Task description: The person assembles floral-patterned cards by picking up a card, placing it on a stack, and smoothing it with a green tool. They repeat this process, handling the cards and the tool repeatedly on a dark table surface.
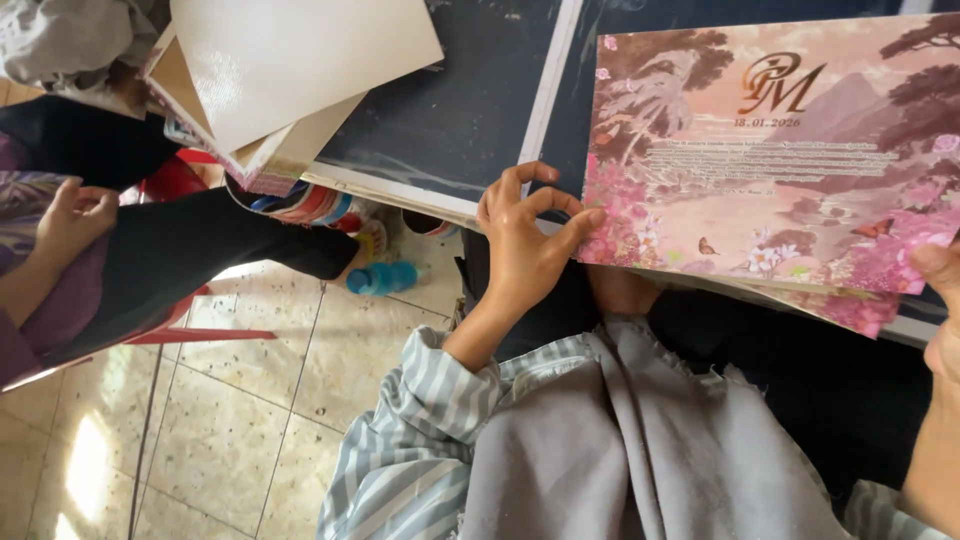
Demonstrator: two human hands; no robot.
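A large pink card [770, 150] printed with trees, flowers and butterflies lies on the dark table [450, 110], on top of similar sheets. My left hand [525, 235] pinches its lower left corner with fingers spread. My right hand [940, 275] holds the card's lower right edge, thumb on top, at the frame's right side. A grey cloth [640, 440] covers my lap, and my sleeve is striped blue and white.
A stack of plain white and cream boards [290, 70] overhangs the table's left end. Another person sits at left in dark clothes [160, 260] on a red chair, one hand [70, 220] visible. Colourful items lie on the tiled floor [240, 400] under the table.
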